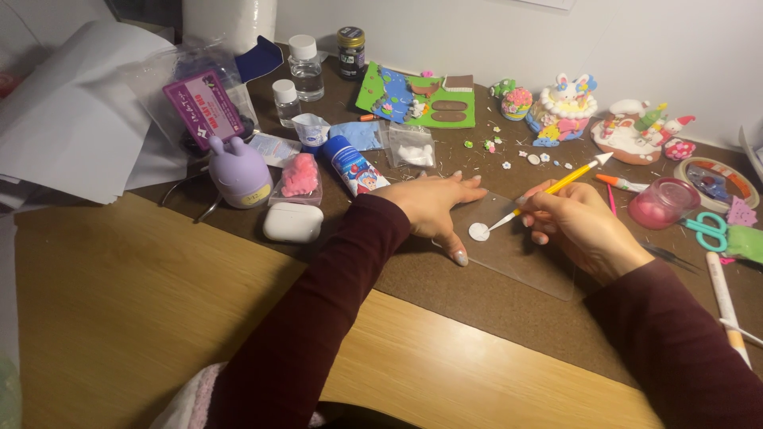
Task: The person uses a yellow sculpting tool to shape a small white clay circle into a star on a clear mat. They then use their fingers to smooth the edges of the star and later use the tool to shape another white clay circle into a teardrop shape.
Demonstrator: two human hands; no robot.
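My right hand (579, 226) is closed around a yellow sculpting tool (554, 189), held like a pen, its white tip touching the small white clay disc (478, 231). My left hand (435, 205) lies flat and open, fingers spread, pressing on the clear plastic sheet (528, 258) just left of that disc; it grips nothing. The disc sits on the sheet, between my two hands. The sheet rests on a dark mat on the wooden tabletop (119, 294).

Left of the disc lie a white earbud case (292, 222), a pink clay lump in a clear box (300, 179), a purple rabbit-shaped holder (238, 173) and a blue tube (352, 166). Beyond the disc stands a green and blue clay scene (415, 98), with a bunny cake figure (563, 110) to its right. Right of the disc are a pink jar (662, 203) and teal scissors (707, 229).
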